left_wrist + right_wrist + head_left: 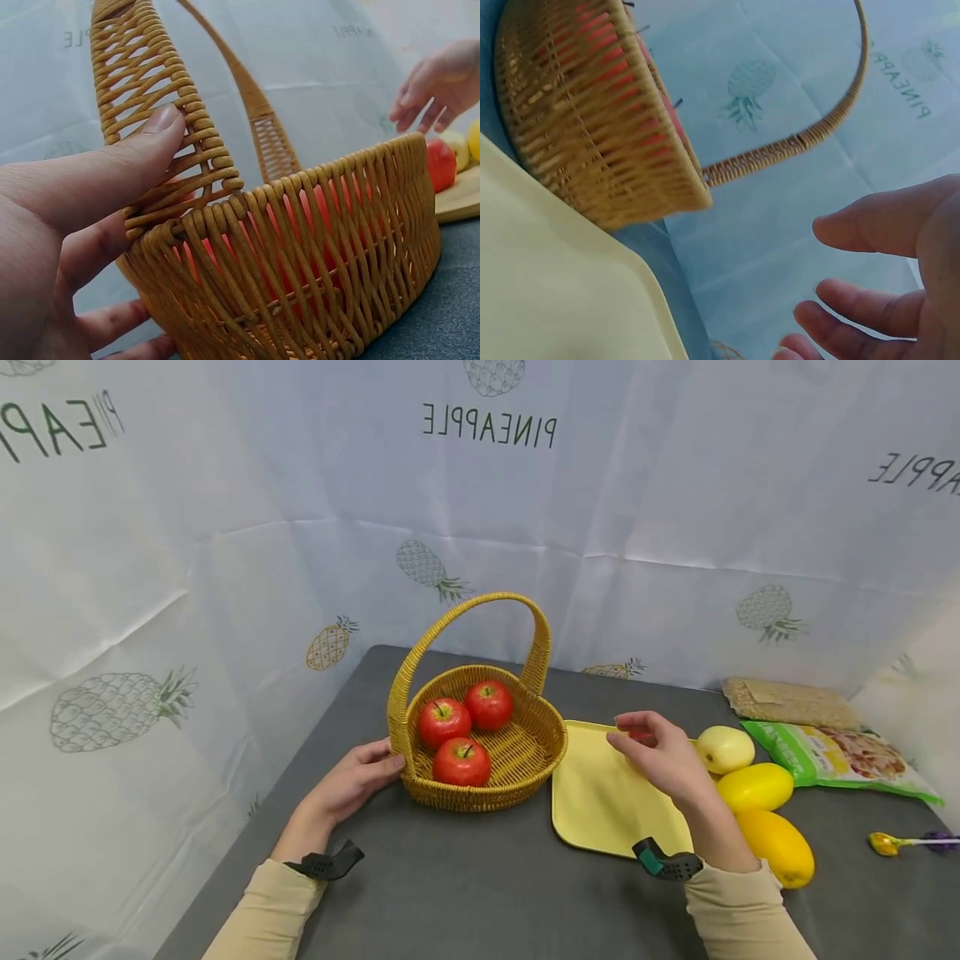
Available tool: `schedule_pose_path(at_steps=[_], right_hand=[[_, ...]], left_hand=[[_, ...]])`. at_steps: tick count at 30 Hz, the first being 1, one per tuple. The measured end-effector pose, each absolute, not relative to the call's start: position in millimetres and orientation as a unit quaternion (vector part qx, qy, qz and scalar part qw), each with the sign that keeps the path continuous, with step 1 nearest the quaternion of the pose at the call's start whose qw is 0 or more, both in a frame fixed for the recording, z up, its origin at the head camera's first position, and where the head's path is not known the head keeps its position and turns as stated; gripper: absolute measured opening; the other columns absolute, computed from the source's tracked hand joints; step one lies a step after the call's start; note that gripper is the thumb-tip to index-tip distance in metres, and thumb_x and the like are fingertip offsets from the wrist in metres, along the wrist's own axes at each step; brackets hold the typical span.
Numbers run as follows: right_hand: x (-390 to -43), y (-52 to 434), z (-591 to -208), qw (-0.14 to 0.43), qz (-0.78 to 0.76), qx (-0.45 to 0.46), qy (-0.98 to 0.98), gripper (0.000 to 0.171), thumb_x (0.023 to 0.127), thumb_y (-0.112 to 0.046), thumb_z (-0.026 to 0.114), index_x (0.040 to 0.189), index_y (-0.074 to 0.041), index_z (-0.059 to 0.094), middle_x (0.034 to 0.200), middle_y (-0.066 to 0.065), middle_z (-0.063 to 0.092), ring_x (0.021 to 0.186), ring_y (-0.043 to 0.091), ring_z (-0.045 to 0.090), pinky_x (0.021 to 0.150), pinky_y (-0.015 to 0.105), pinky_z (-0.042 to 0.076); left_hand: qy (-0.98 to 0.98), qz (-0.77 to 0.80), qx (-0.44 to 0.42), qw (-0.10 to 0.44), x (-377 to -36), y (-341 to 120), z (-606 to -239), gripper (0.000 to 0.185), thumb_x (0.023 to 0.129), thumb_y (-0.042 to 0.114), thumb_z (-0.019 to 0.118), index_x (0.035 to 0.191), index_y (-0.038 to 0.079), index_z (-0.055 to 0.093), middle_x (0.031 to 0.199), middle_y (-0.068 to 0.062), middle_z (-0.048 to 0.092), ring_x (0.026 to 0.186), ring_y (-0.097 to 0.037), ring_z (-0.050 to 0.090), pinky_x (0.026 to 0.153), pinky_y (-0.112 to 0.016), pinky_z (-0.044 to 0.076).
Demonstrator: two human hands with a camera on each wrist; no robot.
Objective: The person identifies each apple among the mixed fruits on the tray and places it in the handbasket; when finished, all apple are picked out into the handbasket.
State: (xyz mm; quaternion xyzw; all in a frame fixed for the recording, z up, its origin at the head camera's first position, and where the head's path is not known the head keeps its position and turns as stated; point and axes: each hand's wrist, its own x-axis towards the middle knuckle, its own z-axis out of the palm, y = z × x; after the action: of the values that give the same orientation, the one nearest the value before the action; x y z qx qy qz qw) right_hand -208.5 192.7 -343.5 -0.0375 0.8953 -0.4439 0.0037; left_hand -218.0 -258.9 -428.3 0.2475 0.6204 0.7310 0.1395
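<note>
A yellow wicker basket [525, 777] with a tall arched handle holds three red apples [462, 762]. My left hand [356, 785] holds the basket's left side, its thumb across the foot of the handle and its fingers against the outer wall, as the left wrist view shows. Over a pale yellow tray [592, 802] hovers my right hand [663, 756], fingers spread apart from the thumb with nothing between them. Just below that hand, another red apple [441, 165] is mostly covered by it in the head view.
Right of the tray sit a pale green apple-like fruit [725, 750] and two yellow fruits [776, 847]. Beyond lie a green food packet [847, 758], a tan bag [791, 702] and a small gold-headed stick [887, 843]. A pineapple-print curtain [480, 485] stands behind the table.
</note>
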Motion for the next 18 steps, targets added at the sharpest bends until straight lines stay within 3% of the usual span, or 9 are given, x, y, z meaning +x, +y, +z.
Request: schedule_pose_path(at_steps=[5,12,18], right_hand=[[-208.6,202.7,-341.9,-0.018,-0.418,-0.020,0.908,0.060,0.100,-0.047,0.066,0.140,-0.004,0.055,0.132,0.018,0.060,0.117,0.034,0.057,0.086,0.037,0.053],[-209.6,220.5,-340.0,-0.032,-0.404,0.016,0.914,0.063,0.101,-0.050,0.062,0.143,-0.004,0.052,0.141,0.023,0.053,0.128,0.044,0.046,0.097,0.058,0.048],[-212.4,230.4,-342.1,-0.014,-0.416,0.032,0.909,0.070,0.101,-0.051,0.062,0.148,-0.002,0.046,0.148,0.028,0.045,0.134,0.050,0.039,0.101,0.063,0.044]], left_hand=[[0.619,0.733,0.245,0.139,-216.3,-259.0,-428.7,0.031,0.106,0.008,0.056,0.128,0.022,0.071,0.130,-0.001,0.064,0.124,-0.021,0.059,0.103,-0.031,0.049],[0.610,0.738,0.255,0.133,-217.3,-257.0,-427.5,0.032,0.106,0.005,0.054,0.128,0.021,0.071,0.129,0.000,0.065,0.124,-0.020,0.058,0.104,-0.031,0.048],[0.609,0.739,0.255,0.133,-218.0,-256.2,-427.4,0.031,0.106,0.006,0.055,0.127,0.022,0.071,0.128,0.001,0.065,0.122,-0.018,0.059,0.103,-0.031,0.049]])
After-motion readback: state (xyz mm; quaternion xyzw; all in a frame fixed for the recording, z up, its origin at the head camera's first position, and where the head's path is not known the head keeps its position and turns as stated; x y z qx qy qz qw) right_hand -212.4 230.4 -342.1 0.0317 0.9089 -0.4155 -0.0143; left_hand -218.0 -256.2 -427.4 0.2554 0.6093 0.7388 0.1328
